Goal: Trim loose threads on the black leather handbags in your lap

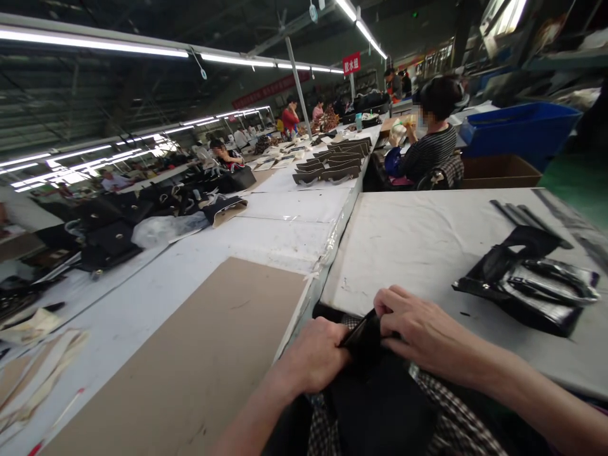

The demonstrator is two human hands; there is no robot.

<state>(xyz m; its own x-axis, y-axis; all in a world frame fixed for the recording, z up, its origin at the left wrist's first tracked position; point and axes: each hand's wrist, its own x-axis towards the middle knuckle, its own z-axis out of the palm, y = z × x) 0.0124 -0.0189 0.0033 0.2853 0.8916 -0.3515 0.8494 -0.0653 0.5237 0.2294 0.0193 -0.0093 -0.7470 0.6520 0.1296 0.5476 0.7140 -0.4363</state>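
A black piece (380,399), like a bag or panel, lies over my lap, on checked cloth. My left hand (316,354) is closed on its left upper edge, fingers curled and partly hidden. On the upper right part of that edge, my right hand (413,323) pinches the black material. A dark fold stands up between the two hands. On the pale table to the right lies a black bag (494,272) with shiny clear wrapping (546,282), apart from both hands.
A brown board (204,342) covers part of the white table (280,237) at left. Dark curved pieces (332,164) stand in rows farther back. A seated person (430,149) works beyond the right table, near a blue bin (520,130). Black bags (111,244) lie at far left.
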